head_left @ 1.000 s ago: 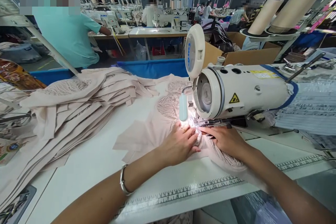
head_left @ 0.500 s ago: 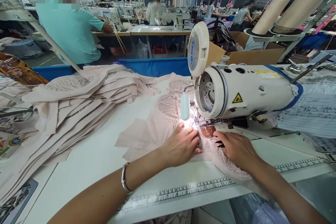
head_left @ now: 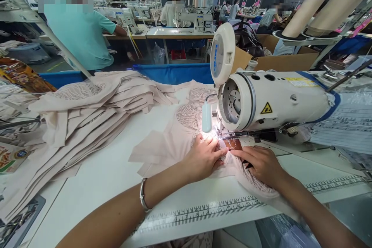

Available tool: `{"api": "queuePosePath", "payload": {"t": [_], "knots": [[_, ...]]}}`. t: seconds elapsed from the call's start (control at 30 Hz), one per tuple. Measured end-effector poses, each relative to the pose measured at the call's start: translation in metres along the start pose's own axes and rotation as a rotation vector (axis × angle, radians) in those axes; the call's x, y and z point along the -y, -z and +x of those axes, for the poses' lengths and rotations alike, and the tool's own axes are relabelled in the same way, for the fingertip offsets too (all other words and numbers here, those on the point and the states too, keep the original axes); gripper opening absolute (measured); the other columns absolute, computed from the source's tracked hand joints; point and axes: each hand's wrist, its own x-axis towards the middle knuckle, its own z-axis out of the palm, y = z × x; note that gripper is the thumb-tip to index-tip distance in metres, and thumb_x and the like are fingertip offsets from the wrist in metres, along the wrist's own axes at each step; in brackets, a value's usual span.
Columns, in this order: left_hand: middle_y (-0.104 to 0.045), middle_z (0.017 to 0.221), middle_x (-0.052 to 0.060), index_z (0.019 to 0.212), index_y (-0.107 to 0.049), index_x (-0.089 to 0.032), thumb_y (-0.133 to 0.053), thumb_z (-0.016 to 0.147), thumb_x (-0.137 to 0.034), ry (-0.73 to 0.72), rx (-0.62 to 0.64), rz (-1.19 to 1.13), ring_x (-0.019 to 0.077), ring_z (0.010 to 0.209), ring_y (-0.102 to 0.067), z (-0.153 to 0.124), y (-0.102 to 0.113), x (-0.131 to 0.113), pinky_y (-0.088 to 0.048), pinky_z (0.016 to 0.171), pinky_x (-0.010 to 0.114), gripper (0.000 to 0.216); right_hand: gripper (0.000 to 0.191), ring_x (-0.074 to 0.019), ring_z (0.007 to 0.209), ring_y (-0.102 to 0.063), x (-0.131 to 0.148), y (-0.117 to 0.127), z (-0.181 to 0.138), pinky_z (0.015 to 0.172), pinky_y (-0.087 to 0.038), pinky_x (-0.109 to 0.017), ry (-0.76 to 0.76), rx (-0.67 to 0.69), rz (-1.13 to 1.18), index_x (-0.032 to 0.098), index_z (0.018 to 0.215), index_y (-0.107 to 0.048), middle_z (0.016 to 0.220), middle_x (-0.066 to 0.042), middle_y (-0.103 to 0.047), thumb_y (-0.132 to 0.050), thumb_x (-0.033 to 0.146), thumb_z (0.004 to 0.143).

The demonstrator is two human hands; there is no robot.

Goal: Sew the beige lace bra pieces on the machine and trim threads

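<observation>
A pale pink lace bra piece (head_left: 187,118) lies across the sewing table, partly under the white sewing machine (head_left: 273,99). My left hand (head_left: 205,157) is closed on its lace beside the lit needle area, fingers bent and thumb stretched to the right. On the other side, my right hand (head_left: 261,162) pinches the fabric edge near the brown plate (head_left: 233,144). A small black pointed tool (head_left: 247,164) juts from under its fingers; most of it is hidden. My fingers cover the stitching spot. A pale green lamp (head_left: 206,118) hangs just above my left hand.
A layered stack of pink bra pieces (head_left: 116,100) fills the left side. Thread cones (head_left: 303,17) stand at upper right, above a cardboard box (head_left: 286,61). A printed ruler (head_left: 203,213) runs along the front edge. A co-worker in a turquoise shirt (head_left: 77,37) sits beyond.
My right hand's fingers have stretched left toward my left thumb, which has extended to the right. The black tool is turned and more hidden. The view has shifted slightly.
</observation>
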Motion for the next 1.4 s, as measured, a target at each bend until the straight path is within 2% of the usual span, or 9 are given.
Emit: {"api": "queuePosePath", "payload": {"t": [0.1, 0.2, 0.33, 0.53, 0.7, 0.9, 1.03, 1.17, 1.4], "knots": [[-0.065, 0.100, 0.009, 0.124, -0.060, -0.016, -0.043, 0.103, -0.034, -0.002, -0.007, 0.023, 0.0246, 0.093, -0.056, -0.002, 0.001, -0.002, -0.028, 0.097, 0.049, 0.033, 0.064, -0.0138, 0.066, -0.057, 0.001, -0.001, -0.001, 0.067, -0.042, -0.026, -0.011, -0.016, 0.012, 0.021, 0.109, -0.070, 0.082, 0.000, -0.069, -0.042, -0.002, 0.057], [-0.064, 0.096, 0.007, 0.112, -0.063, -0.016, -0.043, 0.102, -0.032, -0.023, -0.008, 0.039, 0.0237, 0.089, -0.056, -0.002, 0.003, -0.002, -0.029, 0.096, 0.048, 0.027, 0.064, -0.0127, 0.064, -0.055, 0.000, -0.002, -0.001, 0.066, -0.041, -0.026, 0.017, 0.004, 0.031, 0.025, 0.112, -0.072, 0.076, 0.002, -0.066, -0.043, -0.003, 0.062], [-0.065, 0.108, 0.010, 0.130, -0.057, -0.020, -0.046, 0.101, -0.034, -0.013, -0.005, 0.025, 0.0272, 0.099, -0.057, 0.000, 0.003, -0.002, -0.031, 0.094, 0.048, 0.034, 0.065, -0.0122, 0.061, -0.053, -0.003, -0.003, 0.000, 0.062, -0.039, -0.025, 0.040, 0.041, 0.055, 0.029, 0.115, -0.073, 0.069, 0.003, -0.062, -0.044, -0.003, 0.067], [-0.065, 0.117, 0.017, 0.142, -0.046, -0.009, -0.044, 0.101, -0.039, 0.029, 0.015, 0.059, 0.0319, 0.108, -0.057, 0.001, 0.001, -0.002, -0.030, 0.099, 0.052, 0.051, 0.067, -0.0126, 0.064, -0.055, -0.002, -0.002, 0.003, 0.064, -0.041, -0.026, 0.025, 0.046, 0.028, 0.027, 0.117, -0.073, 0.077, 0.001, -0.067, -0.042, -0.004, 0.066], [-0.066, 0.098, 0.008, 0.105, -0.061, -0.016, -0.043, 0.100, -0.030, -0.025, -0.028, 0.078, 0.0242, 0.088, -0.057, -0.002, 0.004, -0.003, -0.032, 0.093, 0.045, 0.023, 0.063, -0.0126, 0.061, -0.053, 0.002, 0.001, 0.006, 0.062, -0.040, -0.025, 0.097, -0.037, 0.022, 0.023, 0.112, -0.074, 0.068, 0.002, -0.061, -0.040, -0.006, 0.068], [-0.068, 0.103, 0.010, 0.091, -0.060, -0.016, -0.040, 0.102, -0.025, -0.070, -0.063, 0.137, 0.0234, 0.090, -0.058, -0.004, 0.008, -0.004, -0.031, 0.092, 0.044, 0.025, 0.063, -0.0129, 0.059, -0.051, 0.001, 0.001, 0.007, 0.062, -0.038, -0.026, 0.101, -0.033, 0.001, 0.024, 0.111, -0.074, 0.067, 0.002, -0.060, -0.039, -0.007, 0.069], [-0.068, 0.094, 0.008, 0.101, -0.062, -0.016, -0.040, 0.103, -0.027, -0.049, -0.023, 0.100, 0.0237, 0.089, -0.058, -0.004, 0.009, -0.003, -0.030, 0.097, 0.046, 0.025, 0.063, -0.0130, 0.060, -0.050, -0.001, -0.001, 0.007, 0.061, -0.037, -0.026, 0.097, -0.021, -0.005, 0.026, 0.112, -0.074, 0.067, 0.002, -0.059, -0.041, -0.007, 0.070], [-0.069, 0.111, 0.010, 0.116, -0.062, -0.017, -0.040, 0.105, -0.035, -0.050, -0.020, 0.062, 0.0261, 0.099, -0.059, -0.003, 0.008, -0.001, -0.027, 0.100, 0.050, 0.031, 0.062, -0.0128, 0.060, -0.050, -0.002, -0.002, 0.009, 0.061, -0.036, -0.026, 0.098, -0.031, -0.030, 0.027, 0.112, -0.074, 0.068, 0.002, -0.059, -0.042, -0.006, 0.071], [-0.068, 0.123, 0.013, 0.115, -0.062, -0.014, -0.035, 0.105, -0.053, -0.011, -0.034, 0.035, 0.0290, 0.111, -0.058, -0.002, 0.009, 0.006, -0.022, 0.108, 0.056, 0.048, 0.065, -0.0113, 0.062, -0.054, -0.010, -0.009, 0.013, 0.058, -0.033, -0.025, 0.012, 0.037, -0.039, 0.032, 0.111, -0.074, 0.073, 0.003, -0.064, -0.044, -0.005, 0.067]]}}
